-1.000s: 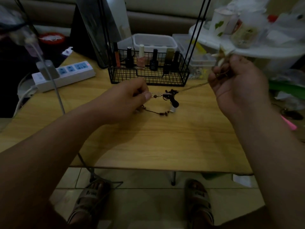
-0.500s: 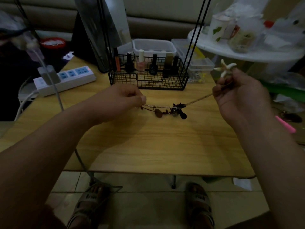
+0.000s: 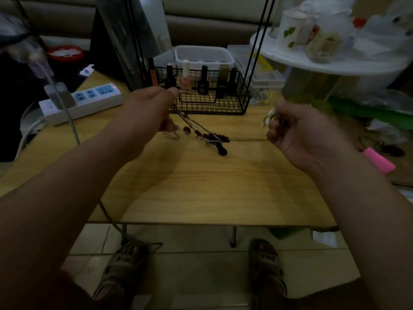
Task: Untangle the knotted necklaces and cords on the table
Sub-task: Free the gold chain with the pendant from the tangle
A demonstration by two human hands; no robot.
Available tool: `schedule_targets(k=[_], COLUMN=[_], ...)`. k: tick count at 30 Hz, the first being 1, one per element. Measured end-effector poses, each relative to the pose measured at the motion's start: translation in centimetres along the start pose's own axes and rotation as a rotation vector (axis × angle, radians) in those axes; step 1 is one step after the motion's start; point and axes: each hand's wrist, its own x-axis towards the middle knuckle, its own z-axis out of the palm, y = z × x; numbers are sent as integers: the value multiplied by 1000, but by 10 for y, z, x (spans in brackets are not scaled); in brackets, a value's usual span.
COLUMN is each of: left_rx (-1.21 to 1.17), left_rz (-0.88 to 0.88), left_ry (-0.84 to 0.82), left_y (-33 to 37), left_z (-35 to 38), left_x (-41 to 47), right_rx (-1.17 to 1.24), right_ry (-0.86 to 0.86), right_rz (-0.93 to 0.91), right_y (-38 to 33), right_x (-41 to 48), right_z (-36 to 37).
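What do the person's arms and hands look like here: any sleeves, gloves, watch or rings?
The left forearm and right forearm are bare along all that shows; no sleeve is visible. The left hand and right hand wear no gloves, and neither wrist shows a watch or bracelet. The picture is too dim and blurred to tell about rings.

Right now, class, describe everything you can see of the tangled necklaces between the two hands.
The tangled necklaces are thin chains and cords with dark reddish beads, bunched in a knot over the wooden table. Strands slant up to the left hand, which pinches them; one chain runs to the right hand, which grips it beside a pale charm.
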Motion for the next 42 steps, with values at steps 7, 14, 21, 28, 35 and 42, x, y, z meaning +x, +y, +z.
schedule_targets(k=[7, 14, 21, 28, 35, 42], left_rx=[81, 283, 115, 271, 523, 568], left_rz=[-7, 60, 119, 146, 168, 218], left_ry=[-102, -300, -406, -313, -259, -166], left_y=[1, 4, 3, -6, -5, -7], left_z=[-7, -8, -16, -24, -12, -10], left_x=[-3, -16, -15, -6, -10, -9], right_rx=[-932, -1558, -1506, -1142, -553, -461], right_ry=[-67, -77, -485, -364, -208, -209], right_rz=[-7, -584, -541, -306, -177, -141], right_y=[27, 35, 62, 37, 30, 30], right_x=[-17, -29, -21, -4, -1, -1], right_z=[-11, 7, 61, 39, 28, 19])
